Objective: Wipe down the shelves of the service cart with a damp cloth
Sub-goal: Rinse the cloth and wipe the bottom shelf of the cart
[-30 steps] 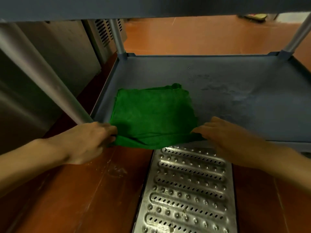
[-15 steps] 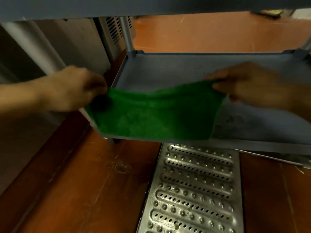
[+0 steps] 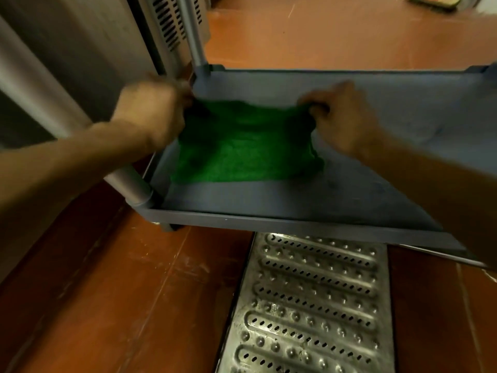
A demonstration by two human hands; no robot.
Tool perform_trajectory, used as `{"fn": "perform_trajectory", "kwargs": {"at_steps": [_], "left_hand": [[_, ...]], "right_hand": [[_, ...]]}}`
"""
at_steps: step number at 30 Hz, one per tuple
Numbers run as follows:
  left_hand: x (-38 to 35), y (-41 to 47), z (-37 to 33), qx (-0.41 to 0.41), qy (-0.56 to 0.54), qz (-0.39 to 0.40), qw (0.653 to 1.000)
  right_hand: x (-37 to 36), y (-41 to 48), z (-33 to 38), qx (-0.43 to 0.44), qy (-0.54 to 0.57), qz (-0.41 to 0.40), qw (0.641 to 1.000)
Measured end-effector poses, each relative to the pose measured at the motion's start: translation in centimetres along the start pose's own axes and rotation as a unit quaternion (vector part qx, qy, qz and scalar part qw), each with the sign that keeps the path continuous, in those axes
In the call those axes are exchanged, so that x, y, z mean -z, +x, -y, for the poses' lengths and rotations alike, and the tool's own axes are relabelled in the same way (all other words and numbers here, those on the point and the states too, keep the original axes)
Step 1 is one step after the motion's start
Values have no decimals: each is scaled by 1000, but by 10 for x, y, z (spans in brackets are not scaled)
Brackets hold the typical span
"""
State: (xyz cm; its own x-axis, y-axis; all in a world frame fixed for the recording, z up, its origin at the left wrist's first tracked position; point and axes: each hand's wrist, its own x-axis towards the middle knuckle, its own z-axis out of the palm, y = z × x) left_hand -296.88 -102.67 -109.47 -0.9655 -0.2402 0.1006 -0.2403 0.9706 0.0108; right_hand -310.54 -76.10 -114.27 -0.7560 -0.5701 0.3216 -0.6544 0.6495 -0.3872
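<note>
A green cloth (image 3: 242,146) is stretched over the left part of the cart's grey bottom shelf (image 3: 390,125). My left hand (image 3: 153,111) grips the cloth's far left corner. Across from it, my right hand (image 3: 341,114) grips the far right corner. The near edge of the cloth lies on the shelf, while the far edge is lifted between my hands. Both hands are blurred by motion.
A grey cart post (image 3: 129,181) stands at the shelf's near left corner and another post (image 3: 193,33) at the far left. A steel cabinet (image 3: 80,49) lies left of the cart. A perforated metal drain grate (image 3: 309,305) sits in the red-brown floor (image 3: 107,292) in front.
Both hands lifted the cloth by its near corners off the shelf, then carried it toward the far side. The view has tilted down, so the upper shelf is out of sight.
</note>
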Motion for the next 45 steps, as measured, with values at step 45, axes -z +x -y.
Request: {"fn": "perform_trajectory", "kwargs": {"at_steps": [45], "left_hand": [[-15, -13, -77, -154, -144, 147, 966]], "right_hand": [[86, -67, -57, -223, 229, 242, 916]]}}
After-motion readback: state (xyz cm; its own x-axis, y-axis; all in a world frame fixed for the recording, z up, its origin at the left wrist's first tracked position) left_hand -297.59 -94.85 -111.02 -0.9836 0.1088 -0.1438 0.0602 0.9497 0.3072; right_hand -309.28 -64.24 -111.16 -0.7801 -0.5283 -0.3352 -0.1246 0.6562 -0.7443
